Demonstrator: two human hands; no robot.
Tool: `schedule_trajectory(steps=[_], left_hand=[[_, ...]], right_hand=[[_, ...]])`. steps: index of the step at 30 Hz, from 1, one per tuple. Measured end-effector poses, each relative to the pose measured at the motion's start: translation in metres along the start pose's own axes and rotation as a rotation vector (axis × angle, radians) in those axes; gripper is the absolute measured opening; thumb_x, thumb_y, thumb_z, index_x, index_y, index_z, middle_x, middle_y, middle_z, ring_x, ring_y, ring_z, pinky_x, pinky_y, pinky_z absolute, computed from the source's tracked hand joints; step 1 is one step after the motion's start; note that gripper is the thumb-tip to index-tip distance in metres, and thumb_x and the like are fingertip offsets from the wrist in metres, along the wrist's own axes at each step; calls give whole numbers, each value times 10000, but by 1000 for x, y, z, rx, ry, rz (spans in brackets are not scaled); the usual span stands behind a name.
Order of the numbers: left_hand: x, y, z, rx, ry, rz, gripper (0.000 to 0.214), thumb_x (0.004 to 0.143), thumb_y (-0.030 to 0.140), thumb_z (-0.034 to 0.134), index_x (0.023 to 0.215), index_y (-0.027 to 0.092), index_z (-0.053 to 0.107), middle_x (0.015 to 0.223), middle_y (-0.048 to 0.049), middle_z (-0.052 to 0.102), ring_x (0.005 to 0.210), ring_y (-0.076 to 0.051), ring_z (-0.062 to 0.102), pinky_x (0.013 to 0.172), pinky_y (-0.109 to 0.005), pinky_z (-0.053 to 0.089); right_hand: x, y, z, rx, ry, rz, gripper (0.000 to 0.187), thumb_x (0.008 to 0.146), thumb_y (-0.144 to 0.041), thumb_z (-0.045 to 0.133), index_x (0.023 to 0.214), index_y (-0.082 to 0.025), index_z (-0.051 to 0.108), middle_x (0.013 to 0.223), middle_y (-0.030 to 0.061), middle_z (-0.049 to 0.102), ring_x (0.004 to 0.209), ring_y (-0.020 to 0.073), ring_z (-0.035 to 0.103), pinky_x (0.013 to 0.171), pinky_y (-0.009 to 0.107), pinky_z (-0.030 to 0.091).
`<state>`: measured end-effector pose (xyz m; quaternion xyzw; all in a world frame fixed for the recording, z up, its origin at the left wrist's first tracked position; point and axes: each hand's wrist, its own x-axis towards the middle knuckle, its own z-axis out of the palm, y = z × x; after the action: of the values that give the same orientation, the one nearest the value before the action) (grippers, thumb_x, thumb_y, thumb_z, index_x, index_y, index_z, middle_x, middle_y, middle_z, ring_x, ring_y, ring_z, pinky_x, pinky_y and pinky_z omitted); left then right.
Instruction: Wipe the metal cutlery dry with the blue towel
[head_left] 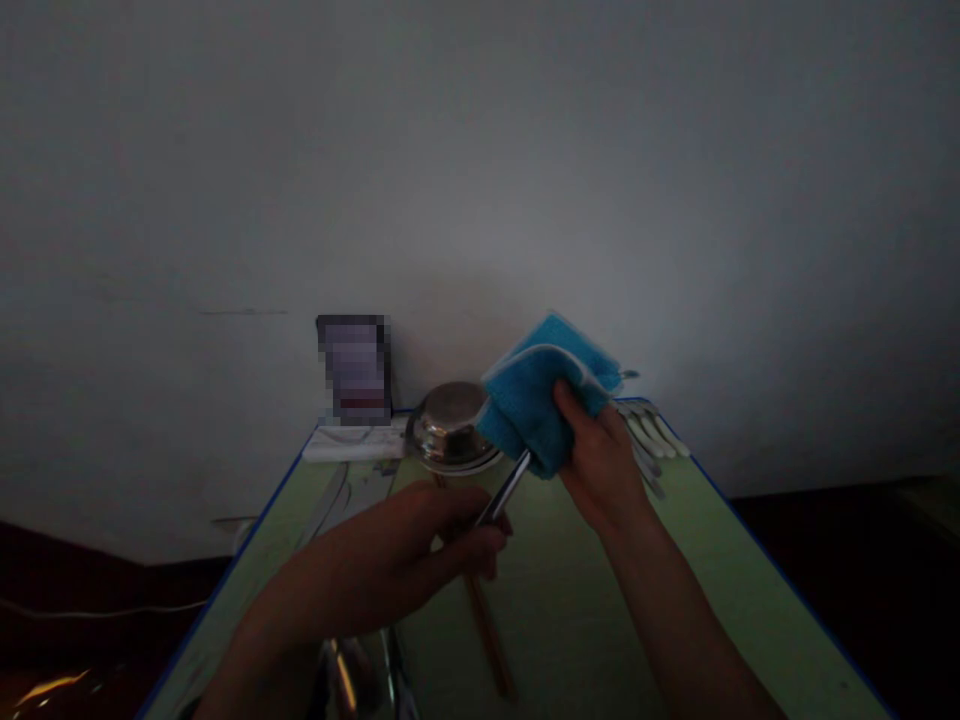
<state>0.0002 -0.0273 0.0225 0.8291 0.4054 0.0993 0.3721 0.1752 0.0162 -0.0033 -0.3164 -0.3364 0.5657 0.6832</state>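
Observation:
My left hand [420, 550] is closed on the lower end of a slim, shiny metal utensil [511, 487], pinched between thumb and fingers. Its upper part disappears into a folded blue cloth [532, 400] with pale edging, so I cannot tell what kind of utensil it is. My right hand [604, 455] grips the cloth around that upper part, thumb lying on top. A small pale tip [630, 374] pokes out at the cloth's right corner; what it belongs to is unclear. Both hands are above the table [577, 600].
An upturned metal bowl [454, 415] sits at the back. Several pale-handled utensils [652, 430] lie at back right. Brown chopsticks [487, 640] lie mid-table; shiny metal utensils [352, 675] lie at the front left. A blurred upright panel [356, 370] leans against the wall [480, 180].

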Motion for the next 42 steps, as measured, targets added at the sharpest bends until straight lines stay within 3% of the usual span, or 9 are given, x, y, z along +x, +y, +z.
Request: schedule_trajectory(steps=[5, 12, 18, 24, 30, 35, 42], left_hand=[[-1, -3, -4, -16, 16, 24, 265, 925, 351, 374, 814, 185, 549, 646, 43, 567, 593, -93, 544, 569, -197, 412], [-10, -12, -12, -24, 310, 7, 318, 928, 352, 342, 801, 178, 577, 585, 42, 484, 523, -89, 457, 507, -191, 392], [-8, -7, -11, -36, 375, 25, 282, 895, 355, 386, 778, 201, 591, 649, 13, 570, 633, -132, 539, 649, -246, 470], [-6, -7, -11, 7, 366, 27, 263, 893, 327, 393, 776, 203, 592, 621, 27, 546, 629, -127, 540, 626, -228, 459], [-7, -8, -11, 23, 376, 39, 248, 883, 321, 406, 766, 206, 592, 633, 23, 576, 614, -125, 542, 613, -232, 449], [-11, -6, -14, 73, 390, 97, 218, 868, 297, 427, 759, 215, 598, 617, 33, 588, 586, -115, 546, 577, -206, 431], [-16, -8, -12, 125, 472, 93, 211, 866, 331, 440, 860, 226, 623, 720, 17, 643, 648, -126, 573, 590, -197, 435]], right_hand=[[7, -5, -16, -167, -61, -124, 273, 746, -319, 639, 1009, -248, 642, 1074, -2, 675, 1086, 179, 568, 982, 372, 399], [12, -39, -59, -673, -358, -133, 264, 739, -223, 641, 1002, -232, 664, 1024, 15, 690, 987, 206, 602, 961, 426, 397], [10, -44, -57, -826, -443, -174, 236, 732, -193, 636, 961, -223, 682, 916, 11, 715, 892, 209, 633, 873, 397, 456], [8, -50, -56, -959, -624, -101, 282, 704, -194, 651, 981, -240, 680, 957, 1, 709, 776, 197, 645, 731, 346, 507], [6, -52, -56, -878, -656, -85, 220, 709, -141, 618, 889, -235, 701, 801, -12, 712, 727, 168, 633, 706, 312, 514], [7, -53, -66, -800, -596, -108, 170, 700, -97, 597, 757, -226, 691, 694, -29, 678, 628, 136, 596, 692, 298, 521], [11, -59, -71, -847, -730, -172, 148, 726, -137, 590, 813, -200, 693, 835, 5, 704, 812, 179, 628, 771, 345, 509]])
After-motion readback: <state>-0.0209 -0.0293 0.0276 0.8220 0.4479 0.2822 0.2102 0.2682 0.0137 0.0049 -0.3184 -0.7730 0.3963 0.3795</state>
